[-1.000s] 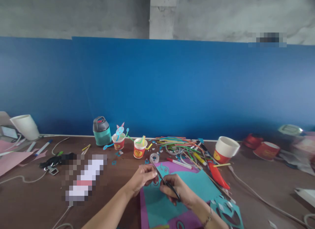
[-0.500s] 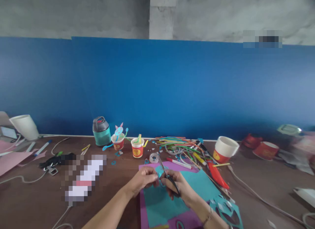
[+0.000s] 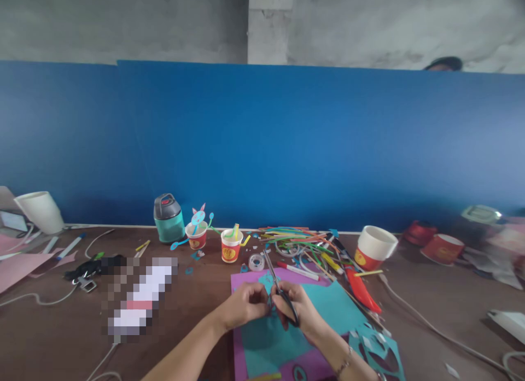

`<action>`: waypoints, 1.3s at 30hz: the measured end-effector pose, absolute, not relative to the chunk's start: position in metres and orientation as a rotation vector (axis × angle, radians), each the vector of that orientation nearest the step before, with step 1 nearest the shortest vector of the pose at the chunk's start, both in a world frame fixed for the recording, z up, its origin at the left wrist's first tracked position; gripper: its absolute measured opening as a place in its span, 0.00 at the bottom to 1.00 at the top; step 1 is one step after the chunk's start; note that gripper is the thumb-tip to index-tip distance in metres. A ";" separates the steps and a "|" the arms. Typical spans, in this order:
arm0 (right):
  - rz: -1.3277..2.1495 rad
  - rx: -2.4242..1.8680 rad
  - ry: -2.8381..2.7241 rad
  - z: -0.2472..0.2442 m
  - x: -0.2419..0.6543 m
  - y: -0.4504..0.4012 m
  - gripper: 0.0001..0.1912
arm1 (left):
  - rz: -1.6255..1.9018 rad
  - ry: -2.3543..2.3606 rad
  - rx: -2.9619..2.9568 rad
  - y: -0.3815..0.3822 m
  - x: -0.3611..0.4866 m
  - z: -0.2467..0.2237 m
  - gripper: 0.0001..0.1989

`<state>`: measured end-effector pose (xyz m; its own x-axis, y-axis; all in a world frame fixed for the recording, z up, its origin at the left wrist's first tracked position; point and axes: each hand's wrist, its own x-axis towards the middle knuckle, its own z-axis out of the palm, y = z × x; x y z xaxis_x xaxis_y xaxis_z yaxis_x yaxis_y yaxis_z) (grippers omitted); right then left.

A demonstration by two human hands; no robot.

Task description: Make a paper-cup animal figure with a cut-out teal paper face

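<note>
My right hand (image 3: 301, 307) is closed around black-handled scissors (image 3: 283, 293), whose metal blades point up and away to the left. Close beside it, my left hand (image 3: 248, 305) pinches a small piece of teal paper (image 3: 269, 281); the fingers partly hide it. Both hands are over a large teal paper sheet (image 3: 270, 348), which lies on a purple sheet (image 3: 239, 337). A roll of clear tape (image 3: 256, 262) and a red-and-white marker (image 3: 298, 271) lie just beyond the hands.
Two decorated paper cups (image 3: 197, 240) stand near the blue partition (image 3: 262, 146), beside a teal jar (image 3: 170, 228). Pipe cleaners and straws (image 3: 293, 239) are piled behind the sheets. A larger paper cup (image 3: 375, 248) and cut teal scraps (image 3: 377, 348) are on the right.
My left hand has shifted slightly right, its fingertips nearer the scissors. The scissors have stayed in my right hand, which has barely moved. The head view has shifted slightly.
</note>
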<state>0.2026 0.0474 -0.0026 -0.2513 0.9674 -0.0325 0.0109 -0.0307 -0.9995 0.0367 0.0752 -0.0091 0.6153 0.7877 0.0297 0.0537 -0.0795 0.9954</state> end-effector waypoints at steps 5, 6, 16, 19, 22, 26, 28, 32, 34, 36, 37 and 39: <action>1.362 -1.088 -1.368 -0.002 0.202 0.047 0.21 | 0.810 0.750 1.422 0.072 0.041 -0.001 0.09; 1.364 -1.077 -1.376 -0.002 0.202 0.047 0.20 | 0.825 0.776 1.399 0.072 0.042 0.000 0.10; 1.484 -1.098 -1.509 -0.010 0.200 0.046 0.18 | 0.924 0.792 1.218 0.074 0.037 0.005 0.12; 1.484 -1.108 -1.529 -0.012 0.200 0.045 0.19 | 0.927 0.773 1.189 0.074 0.038 0.005 0.12; 1.482 -1.099 -1.540 -0.011 0.200 0.045 0.19 | 0.937 0.765 1.179 0.073 0.039 0.005 0.12; 1.488 -1.111 -1.535 -0.009 0.199 0.044 0.19 | 0.929 0.765 1.185 0.072 0.038 0.006 0.12; 1.489 -1.118 -1.533 -0.009 0.199 0.045 0.19 | 0.927 0.763 1.178 0.073 0.038 0.006 0.13; 1.486 -1.095 -1.523 -0.012 0.200 0.045 0.20 | 0.919 0.764 1.163 0.073 0.039 0.005 0.13; 1.482 -1.086 -1.524 -0.014 0.201 0.046 0.19 | 0.916 0.770 1.166 0.073 0.039 0.006 0.12; 1.480 -1.085 -1.525 -0.015 0.200 0.046 0.19 | 0.916 0.774 1.171 0.072 0.039 0.007 0.11; 1.478 -1.089 -1.524 -0.015 0.200 0.046 0.19 | 0.915 0.772 1.172 0.072 0.039 0.007 0.11; 1.473 -1.107 -1.515 -0.014 0.199 0.045 0.18 | 0.912 0.767 1.176 0.072 0.039 0.008 0.11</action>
<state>0.1993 0.0454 -0.0144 -0.3552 0.9329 -0.0592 0.0855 -0.0307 -0.9959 0.0389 0.0717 0.0083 0.4410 0.8969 -0.0340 -0.1867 0.1288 0.9739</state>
